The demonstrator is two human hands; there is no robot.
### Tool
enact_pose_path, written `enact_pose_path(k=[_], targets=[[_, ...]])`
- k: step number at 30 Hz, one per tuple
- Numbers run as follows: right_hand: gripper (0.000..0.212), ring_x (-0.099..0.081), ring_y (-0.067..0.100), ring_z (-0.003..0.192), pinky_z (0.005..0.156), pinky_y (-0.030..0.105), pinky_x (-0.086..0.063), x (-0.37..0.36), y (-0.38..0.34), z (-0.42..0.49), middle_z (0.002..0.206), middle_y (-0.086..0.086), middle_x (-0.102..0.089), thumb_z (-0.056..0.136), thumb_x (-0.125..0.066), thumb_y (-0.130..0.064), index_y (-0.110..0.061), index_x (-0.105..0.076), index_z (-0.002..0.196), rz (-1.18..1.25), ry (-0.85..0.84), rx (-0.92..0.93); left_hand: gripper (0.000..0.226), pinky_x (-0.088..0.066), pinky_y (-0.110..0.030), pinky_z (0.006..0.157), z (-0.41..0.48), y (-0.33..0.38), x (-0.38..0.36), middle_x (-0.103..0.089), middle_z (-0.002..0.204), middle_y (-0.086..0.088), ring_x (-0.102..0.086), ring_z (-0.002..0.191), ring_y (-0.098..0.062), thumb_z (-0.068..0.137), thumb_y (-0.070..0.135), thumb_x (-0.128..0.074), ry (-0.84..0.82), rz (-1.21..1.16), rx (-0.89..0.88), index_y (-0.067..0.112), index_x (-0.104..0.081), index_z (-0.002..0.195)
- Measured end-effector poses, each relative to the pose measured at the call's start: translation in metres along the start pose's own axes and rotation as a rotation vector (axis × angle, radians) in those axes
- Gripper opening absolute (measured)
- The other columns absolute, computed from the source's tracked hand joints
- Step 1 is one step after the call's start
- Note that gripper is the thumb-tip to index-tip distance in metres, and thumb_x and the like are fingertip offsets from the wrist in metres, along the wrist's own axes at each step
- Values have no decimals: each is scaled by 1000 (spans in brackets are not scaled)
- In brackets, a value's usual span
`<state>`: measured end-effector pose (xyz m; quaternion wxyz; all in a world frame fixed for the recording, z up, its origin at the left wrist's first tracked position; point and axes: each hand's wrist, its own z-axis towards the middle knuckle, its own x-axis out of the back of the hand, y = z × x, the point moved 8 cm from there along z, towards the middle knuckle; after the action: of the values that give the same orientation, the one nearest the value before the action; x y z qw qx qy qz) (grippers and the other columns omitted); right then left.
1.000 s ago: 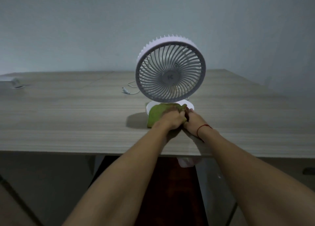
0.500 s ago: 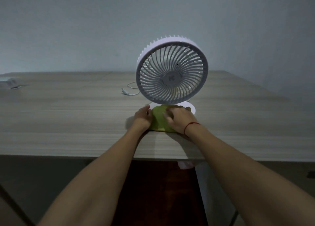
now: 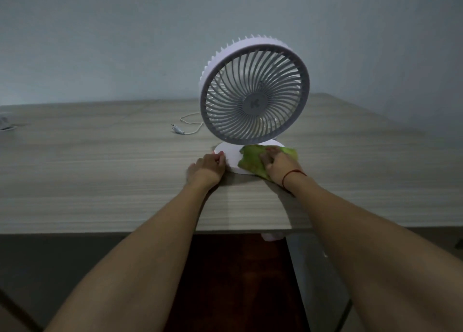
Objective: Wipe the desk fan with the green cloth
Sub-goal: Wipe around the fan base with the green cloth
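A white desk fan (image 3: 254, 98) with a round grey grille stands upright on the wooden desk (image 3: 100, 171), its flat round base (image 3: 231, 157) toward me. The green cloth (image 3: 253, 160) lies crumpled over the right half of that base. My right hand (image 3: 280, 165), with a red string at the wrist, presses on the cloth and grips it. My left hand (image 3: 206, 167) rests on the desk with its fingertips against the base's left edge, holding it.
A thin white cable with a plug (image 3: 185, 128) lies on the desk behind and left of the fan. A pale object (image 3: 6, 125) sits at the far left edge. The desk's front edge runs just below my forearms; a wall stands behind.
The cloth and my right hand have slid from the base's front middle to its right side. My left hand, earlier on the cloth, now steadies the base's left edge.
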<state>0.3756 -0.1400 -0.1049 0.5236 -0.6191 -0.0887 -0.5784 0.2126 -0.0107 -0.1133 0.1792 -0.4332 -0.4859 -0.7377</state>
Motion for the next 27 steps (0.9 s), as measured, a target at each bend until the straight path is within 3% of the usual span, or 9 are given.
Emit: enact_pose_path(k=[4,8,11,16,18,22,24,27], targets=[[48,-48,33,129,110,38,-37,1,-2,16,140,15,-53,98,-31,-38,-11,-54,130,-146,27,-73,49,-38,-44,105,1,5,-1,-58,134,-12,-54,122,-32,97,50,-30,-12,49,-14,27,-53,133],[57,-46,30,129,112,41,-32,-11,-36,10,140,9,-53,89,-40,-58,-20,-55,130,-254,-8,95,46,-39,-43,105,6,4,0,-58,136,-10,-54,122,-32,97,48,-31,-35,48,-47,30,-53,133],[62,-47,28,127,112,41,-28,-20,-55,-1,137,5,-55,87,-36,-66,-27,-51,133,-295,-32,149,42,-41,-42,101,9,2,0,-62,130,-11,-56,118,-32,95,46,-35,-44,44,-72,30,-59,127],[47,-60,27,114,99,31,-44,-12,-41,-10,121,9,-68,88,-59,-45,-19,-62,127,69,-107,189,44,-41,-45,103,15,-9,3,-66,124,-8,-59,115,-31,91,51,-40,-45,-35,-44,31,-62,123],[37,-65,28,108,96,31,-48,6,-18,-6,113,11,-72,87,-63,-36,-17,-68,118,153,-50,133,45,-39,-44,105,17,-12,4,-64,129,-8,-57,119,-31,92,52,-41,-34,-37,-46,31,-61,126],[52,-53,34,124,104,34,-39,26,33,10,136,16,-57,93,-49,-44,-14,-53,135,11,-46,-92,46,-38,-44,107,18,-5,-6,-61,133,-7,-54,122,-31,94,52,-38,-52,-5,-63,32,-57,130],[56,-45,32,132,109,33,-33,22,24,12,146,14,-46,95,-44,-44,-13,-44,141,-31,-82,-97,47,-39,-44,106,19,-4,-9,-61,134,-6,-55,121,-30,94,54,-36,-80,-16,-67,33,-55,131],[52,-46,31,130,110,35,-34,10,-6,16,145,15,-47,97,-37,-45,-13,-49,136,-128,-96,0,48,-39,-45,106,20,-3,-10,-61,134,-6,-56,120,-30,94,55,-35,-79,-12,-65,32,-56,131]])
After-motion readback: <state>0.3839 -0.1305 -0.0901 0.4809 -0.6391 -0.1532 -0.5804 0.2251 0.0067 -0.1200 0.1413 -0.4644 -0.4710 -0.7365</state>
